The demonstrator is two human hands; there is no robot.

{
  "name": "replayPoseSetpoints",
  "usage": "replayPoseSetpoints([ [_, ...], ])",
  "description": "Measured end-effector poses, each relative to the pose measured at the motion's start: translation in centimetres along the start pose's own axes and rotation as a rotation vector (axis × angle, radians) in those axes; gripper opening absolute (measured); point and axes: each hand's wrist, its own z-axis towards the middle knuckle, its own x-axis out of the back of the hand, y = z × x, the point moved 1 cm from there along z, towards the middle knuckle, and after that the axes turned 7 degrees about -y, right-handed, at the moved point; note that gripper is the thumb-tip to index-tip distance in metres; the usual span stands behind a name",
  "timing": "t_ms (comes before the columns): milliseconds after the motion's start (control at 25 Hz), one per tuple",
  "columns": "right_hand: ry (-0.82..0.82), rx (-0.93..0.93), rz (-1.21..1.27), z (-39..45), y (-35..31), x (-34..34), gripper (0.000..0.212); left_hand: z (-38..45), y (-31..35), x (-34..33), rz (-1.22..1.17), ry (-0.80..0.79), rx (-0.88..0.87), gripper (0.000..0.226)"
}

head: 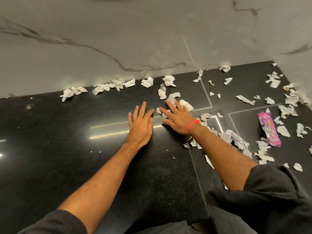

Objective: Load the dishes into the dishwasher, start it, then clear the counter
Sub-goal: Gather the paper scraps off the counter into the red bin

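Black sleeves (270, 196) nearest; both hands, left hand (141, 125) and right hand (177, 118), lay spread flat on the table (67, 149), paper scraps (236, 139) and a pink wrapper (269, 129) left uncleared.

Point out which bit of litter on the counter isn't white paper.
The pink wrapper, lying flat on the black counter to the right of the right hand. It is glossy, printed and elongated; every other scrap around it is torn or crumpled white paper.

Black counter (67, 166); white scraps (148, 81) (grey-printed); pink wrapper (268, 129).
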Motion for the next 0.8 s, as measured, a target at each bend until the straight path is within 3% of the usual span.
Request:
replayPoseSetpoints([
  [160, 0.256, 0.069, -0.125, -1.9, 0.6, -0.6, 0.055, -0.8, -8.4, 5.1, -0.023, 0.166, 0.169, 0.042],
  [280, 0.368, 0.135, -0.057, 2.0, -2.0, 1.8, 0.052, -1.1, -12.0, 7.6, 0.026, 0.137, 0.269, 0.050],
  [400, 0.233, 0.221, -0.056, 6.7, -7.5, 2.2, 0.064, -0.7, -11.6, 7.6, 0.053, 0.031, 0.180, 0.052],
  [480, 0.143, 0.271, -0.135, 9.4, -10.7, 1.9, 0.070, -0.6, -11.9, 8.0, 0.007, 0.107, 0.183, 0.051],
  [640, 0.092, 0.346, -0.191, 14.8, -15.5, 4.5, 0.070, 0.6, -16.8, 12.0, -0.032, 0.293, 0.443, 0.061],
  [800, 0.021, 0.344, -0.318, 19.0, -17.8, 6.2, 0.072, 2.8, -20.7, 15.2, -0.017, 0.190, 0.574, 0.078],
])
